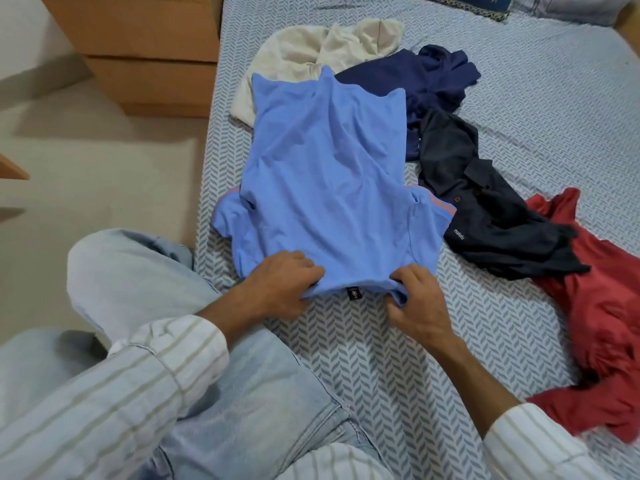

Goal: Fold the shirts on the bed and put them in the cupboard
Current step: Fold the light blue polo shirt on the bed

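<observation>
A light blue shirt (322, 174) lies spread on the bed, its collar end toward me with a dark label showing. My left hand (282, 284) grips the collar edge on the left, fingers curled over the fabric. My right hand (417, 301) pinches the collar edge on the right. Behind the blue shirt lie a cream shirt (311, 50) and a navy shirt (426, 81). A black shirt (485, 216) is crumpled to the right, and a red shirt (599, 327) lies at the right edge.
The bed sheet (381, 358) has a grey chevron pattern. My knee in light jeans (145, 282) rests on the bed's left edge. A wooden drawer unit (149, 53) stands on the floor at the upper left. Pillows (467, 3) lie at the far end.
</observation>
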